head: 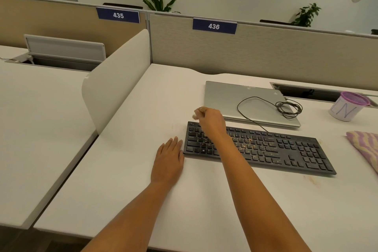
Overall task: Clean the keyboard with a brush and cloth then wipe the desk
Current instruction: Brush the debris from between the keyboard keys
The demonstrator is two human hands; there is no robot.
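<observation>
Resting flat on the white table (pixel 204 200), the left hand (pixel 168 161) lies palm down just beside the left end of the black keyboard (pixel 276 149), its fingers (pixel 173 142) straight, close together and holding nothing, the thumb side nearly touching the keyboard's edge. The right arm reaches across the left part of the keyboard, and the right hand (pixel 210 120) hangs over its far left corner with the fingers (pixel 199 111) curled inward. They are blurred, so I cannot tell whether they pinch anything. The keyboard sits at a slight angle near the middle of the table, and pale brown crumbs (pixel 248 143) are scattered over its middle keys, with a few more under the right forearm. A purple and yellow striped cloth (pixel 366 145) lies on the table at the right edge of the view, apart from the keyboard's right end. Behind the keyboard is a closed silver laptop (pixel 229 98) with a thin black cable (pixel 288 107) looped and coiled on its lid, one strand running down to the keyboard's back edge. Further right stands a white container (pixel 345 109) with a purple lid. A rounded white divider (pixel 116 75) stands along the table's left side, and a blue tag reading 436 (pixel 214 26) hangs on the partition behind.
</observation>
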